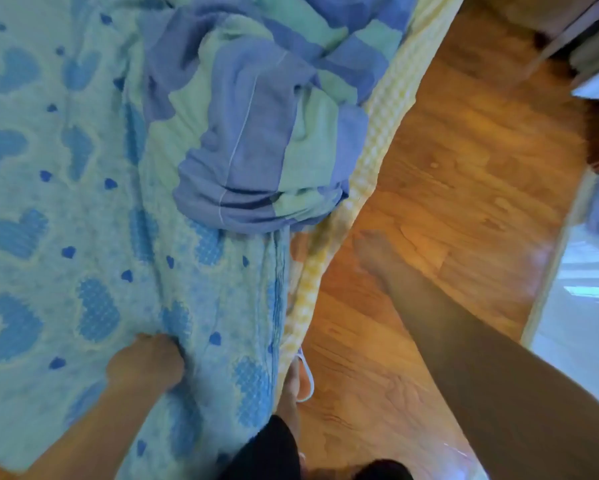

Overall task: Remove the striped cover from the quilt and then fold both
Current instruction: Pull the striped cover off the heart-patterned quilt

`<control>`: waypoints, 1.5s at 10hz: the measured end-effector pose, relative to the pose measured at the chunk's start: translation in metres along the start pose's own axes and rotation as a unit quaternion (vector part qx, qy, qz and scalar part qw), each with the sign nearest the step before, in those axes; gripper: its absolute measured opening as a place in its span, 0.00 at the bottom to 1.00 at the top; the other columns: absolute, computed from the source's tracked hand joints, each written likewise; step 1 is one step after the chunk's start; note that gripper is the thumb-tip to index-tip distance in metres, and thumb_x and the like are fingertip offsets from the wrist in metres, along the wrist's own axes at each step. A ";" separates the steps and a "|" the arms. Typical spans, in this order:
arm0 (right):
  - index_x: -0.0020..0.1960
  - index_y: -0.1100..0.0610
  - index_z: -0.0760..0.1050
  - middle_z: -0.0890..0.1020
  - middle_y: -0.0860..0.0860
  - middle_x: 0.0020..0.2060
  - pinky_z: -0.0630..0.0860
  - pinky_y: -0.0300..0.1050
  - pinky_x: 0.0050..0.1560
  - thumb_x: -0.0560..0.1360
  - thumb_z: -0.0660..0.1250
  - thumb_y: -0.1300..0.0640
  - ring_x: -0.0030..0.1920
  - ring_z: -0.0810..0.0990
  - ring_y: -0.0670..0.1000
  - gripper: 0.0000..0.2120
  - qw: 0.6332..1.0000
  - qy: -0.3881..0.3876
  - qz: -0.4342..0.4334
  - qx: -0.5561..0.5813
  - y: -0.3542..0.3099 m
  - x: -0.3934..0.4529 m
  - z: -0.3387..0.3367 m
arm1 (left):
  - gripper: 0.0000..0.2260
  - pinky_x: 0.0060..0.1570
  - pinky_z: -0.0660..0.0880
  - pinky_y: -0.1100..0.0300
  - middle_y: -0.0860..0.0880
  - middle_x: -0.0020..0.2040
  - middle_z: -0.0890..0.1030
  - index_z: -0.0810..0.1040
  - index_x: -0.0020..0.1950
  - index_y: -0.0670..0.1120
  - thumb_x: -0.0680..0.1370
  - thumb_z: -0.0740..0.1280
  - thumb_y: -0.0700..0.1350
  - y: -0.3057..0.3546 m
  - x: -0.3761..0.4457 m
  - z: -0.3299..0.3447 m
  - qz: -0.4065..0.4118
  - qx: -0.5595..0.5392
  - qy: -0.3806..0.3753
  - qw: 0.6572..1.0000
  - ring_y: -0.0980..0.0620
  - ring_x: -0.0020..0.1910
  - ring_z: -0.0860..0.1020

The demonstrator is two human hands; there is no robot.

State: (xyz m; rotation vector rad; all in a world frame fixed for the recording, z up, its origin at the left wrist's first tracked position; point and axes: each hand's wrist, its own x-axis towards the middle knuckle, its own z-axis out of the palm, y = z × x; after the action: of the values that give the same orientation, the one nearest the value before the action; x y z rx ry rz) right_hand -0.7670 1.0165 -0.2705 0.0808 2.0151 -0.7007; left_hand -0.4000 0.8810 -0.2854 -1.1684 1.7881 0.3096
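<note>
quilt gripped in left hand, striped cover bunched on top, right hand blurred, grip unclear

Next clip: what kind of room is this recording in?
Most likely a bedroom at home. A heart-print quilt and a bunched striped cover lie on a bed with a yellow checked sheet, beside a wooden floor. The left hand grips the quilt.
</note>
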 end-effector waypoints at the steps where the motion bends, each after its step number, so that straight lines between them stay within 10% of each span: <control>1: 0.65 0.51 0.69 0.78 0.50 0.56 0.75 0.47 0.37 0.70 0.65 0.49 0.48 0.79 0.53 0.24 0.991 0.001 0.013 0.131 -0.029 0.078 -0.006 | 0.20 0.64 0.74 0.50 0.47 0.66 0.77 0.77 0.66 0.49 0.76 0.57 0.46 0.003 -0.001 -0.012 0.002 0.025 -0.048 0.999 0.46 0.65 0.76; 2: 0.64 0.57 0.75 0.82 0.54 0.57 0.81 0.50 0.48 0.76 0.63 0.55 0.52 0.82 0.53 0.17 0.987 0.066 0.030 0.145 -0.045 0.075 -0.008 | 0.17 0.60 0.76 0.52 0.46 0.61 0.80 0.79 0.60 0.49 0.75 0.58 0.48 0.017 -0.020 -0.038 -0.016 -0.069 -0.046 0.996 0.44 0.60 0.79; 3: 0.65 0.61 0.74 0.79 0.60 0.60 0.77 0.53 0.56 0.78 0.60 0.53 0.58 0.79 0.62 0.19 0.974 0.200 0.029 -0.104 -0.030 0.067 -0.033 | 0.08 0.43 0.74 0.53 0.46 0.43 0.81 0.75 0.42 0.48 0.77 0.61 0.50 0.067 -0.054 -0.077 -0.044 -0.287 0.120 0.950 0.42 0.46 0.80; 4: 0.69 0.54 0.70 0.76 0.64 0.63 0.75 0.61 0.61 0.78 0.54 0.53 0.58 0.76 0.64 0.21 0.982 0.126 0.022 -0.138 -0.030 0.053 -0.058 | 0.09 0.36 0.70 0.52 0.50 0.34 0.75 0.72 0.39 0.48 0.77 0.63 0.49 0.124 -0.077 -0.103 -0.020 -0.457 0.215 0.863 0.46 0.36 0.76; 5: 0.69 0.65 0.69 0.75 0.65 0.64 0.79 0.53 0.49 0.79 0.58 0.65 0.54 0.79 0.62 0.19 0.989 0.031 0.069 -0.127 -0.055 0.081 -0.090 | 0.08 0.45 0.74 0.54 0.53 0.42 0.79 0.77 0.51 0.50 0.76 0.65 0.52 0.166 -0.079 -0.132 -0.038 -0.698 0.145 0.701 0.50 0.41 0.78; 6: 0.61 0.59 0.75 0.79 0.61 0.58 0.77 0.50 0.51 0.78 0.60 0.61 0.56 0.79 0.62 0.13 0.959 0.054 -0.084 -0.264 -0.088 0.079 -0.123 | 0.08 0.37 0.73 0.59 0.52 0.41 0.79 0.77 0.51 0.49 0.78 0.66 0.52 0.177 -0.064 -0.172 -0.104 -0.881 0.147 0.438 0.51 0.38 0.77; 7: 0.57 0.51 0.75 0.80 0.50 0.50 0.72 0.46 0.42 0.76 0.64 0.58 0.50 0.80 0.54 0.10 0.909 0.024 -0.322 -0.263 -0.121 0.037 -0.142 | 0.15 0.42 0.77 0.53 0.45 0.49 0.83 0.78 0.60 0.41 0.76 0.69 0.46 0.179 -0.056 -0.218 -0.085 -0.933 0.147 0.317 0.47 0.43 0.81; 8: 0.63 0.50 0.71 0.74 0.44 0.54 0.74 0.36 0.45 0.72 0.73 0.56 0.50 0.76 0.41 0.21 0.855 -0.133 -0.443 -0.235 -0.140 -0.001 -0.126 | 0.03 0.41 0.71 0.54 0.45 0.39 0.78 0.77 0.47 0.36 0.77 0.65 0.35 0.231 -0.084 -0.283 0.116 -0.792 0.196 0.566 0.51 0.38 0.75; 9: 0.49 0.45 0.74 0.77 0.41 0.36 0.73 0.31 0.39 0.75 0.67 0.40 0.44 0.75 0.42 0.10 0.931 -0.157 -0.329 0.012 -0.167 -0.010 -0.108 | 0.12 0.40 0.68 0.60 0.55 0.38 0.73 0.71 0.36 0.49 0.79 0.65 0.40 0.282 -0.131 -0.347 0.321 -0.593 0.206 0.709 0.61 0.36 0.71; 10: 0.51 0.62 0.75 0.76 0.44 0.27 0.72 0.33 0.29 0.82 0.53 0.42 0.29 0.77 0.43 0.24 0.975 0.065 -0.209 0.042 -0.186 0.055 -0.149 | 0.09 0.56 0.70 0.70 0.51 0.60 0.80 0.81 0.61 0.48 0.81 0.65 0.43 0.262 -0.115 -0.336 0.288 -0.640 0.179 0.689 0.57 0.59 0.77; 11: 0.56 0.56 0.72 0.80 0.50 0.29 0.76 0.42 0.29 0.80 0.58 0.51 0.23 0.77 0.39 0.10 0.979 0.136 -0.112 0.097 -0.174 0.143 -0.206 | 0.21 0.64 0.65 0.64 0.46 0.68 0.74 0.71 0.73 0.48 0.79 0.66 0.47 0.218 -0.070 -0.264 0.099 -0.532 0.237 0.807 0.46 0.68 0.72; 12: 0.48 0.55 0.71 0.83 0.58 0.38 0.76 0.45 0.31 0.77 0.60 0.64 0.32 0.81 0.55 0.06 0.986 0.127 -0.045 -0.103 -0.169 0.157 -0.216 | 0.30 0.70 0.63 0.53 0.46 0.72 0.66 0.61 0.78 0.50 0.78 0.67 0.53 0.203 -0.049 -0.201 0.031 -0.422 0.176 0.889 0.42 0.70 0.66; 13: 0.65 0.61 0.69 0.73 0.65 0.65 0.72 0.57 0.60 0.71 0.63 0.56 0.62 0.75 0.63 0.23 0.903 0.227 -0.177 -0.319 -0.179 0.134 -0.183 | 0.30 0.69 0.64 0.48 0.42 0.72 0.66 0.66 0.76 0.48 0.76 0.69 0.54 0.214 -0.045 -0.196 0.018 -0.404 0.277 0.872 0.39 0.68 0.65; 15: 0.78 0.51 0.58 0.52 0.58 0.78 0.53 0.59 0.73 0.75 0.65 0.42 0.76 0.52 0.61 0.35 0.790 0.205 -0.453 -0.359 -0.237 0.066 -0.076 | 0.30 0.71 0.62 0.42 0.43 0.76 0.62 0.63 0.76 0.52 0.76 0.65 0.58 0.254 -0.007 -0.258 0.078 -0.304 0.376 0.872 0.37 0.74 0.60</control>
State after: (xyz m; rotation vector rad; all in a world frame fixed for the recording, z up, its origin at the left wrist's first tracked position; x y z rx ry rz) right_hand -0.9402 0.8429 -0.1912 -1.3735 2.5827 -0.4205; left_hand -0.7531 0.8516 -0.2123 -1.7489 2.5834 0.6016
